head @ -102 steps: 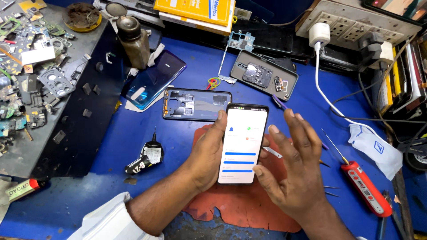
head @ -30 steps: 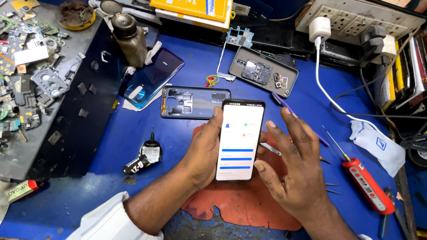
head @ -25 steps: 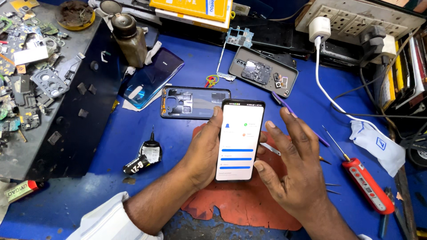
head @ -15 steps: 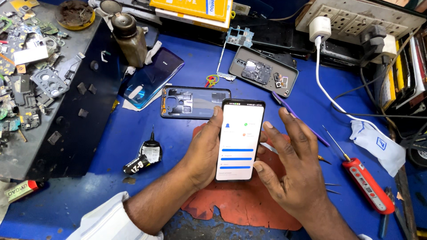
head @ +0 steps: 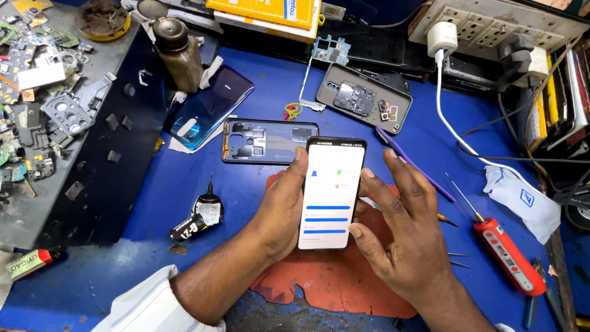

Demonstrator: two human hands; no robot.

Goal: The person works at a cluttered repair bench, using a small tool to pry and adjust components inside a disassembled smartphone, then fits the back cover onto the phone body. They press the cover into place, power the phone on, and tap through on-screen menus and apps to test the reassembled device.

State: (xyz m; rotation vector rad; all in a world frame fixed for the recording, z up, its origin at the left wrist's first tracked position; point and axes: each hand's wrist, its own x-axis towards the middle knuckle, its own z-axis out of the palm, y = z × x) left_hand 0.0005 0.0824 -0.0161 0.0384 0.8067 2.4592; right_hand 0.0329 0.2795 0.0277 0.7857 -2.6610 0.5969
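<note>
Since 3.4 s ago the phone [head: 330,192] sits a touch higher and more upright in view; hands barely shifted, screen now shows a different layout of blue bars.

Left to right:
- Parts tray [head: 37,92], far left: loose boards, camera bezels, scraps. Too cluttered to tell pieces apart; cut off by the frame edge.
- Brown bottle [head: 178,52], upright, cap partly cut off at top.
- Blue back cover [head: 209,110], lying flat, lower corner over a white scrap.
- Glue tube [head: 198,220], black, on the desk [head: 153,258], nozzle pointing up-frame.
- Open frame [head: 267,140], just above the phone; its right end is hidden behind the phone top.
- Left hand [head: 276,215]: wrapped around the phone's left edge, thumb on the upper left bezel. Fingers behind the phone are hidden.
- Phone: held above the red mat [head: 332,280], screen lit white, facing up. Text too small to read.
- Right hand [head: 402,230]: open, fingers spread, thumb tip at the phone's lower right edge, index tip near the upper right edge. Can't tell whether it presses the screen or just steadies the side.
- Grey case [head: 362,101] with a board inside, beyond the phone.
- Purple pry tool [head: 424,175], partly hidden by the right hand's fingers.
- White charger [head: 442,38] in the power strip [head: 491,24]; cable runs down to the right.
- Red screwdriver [head: 507,255], right of the hand.
</note>
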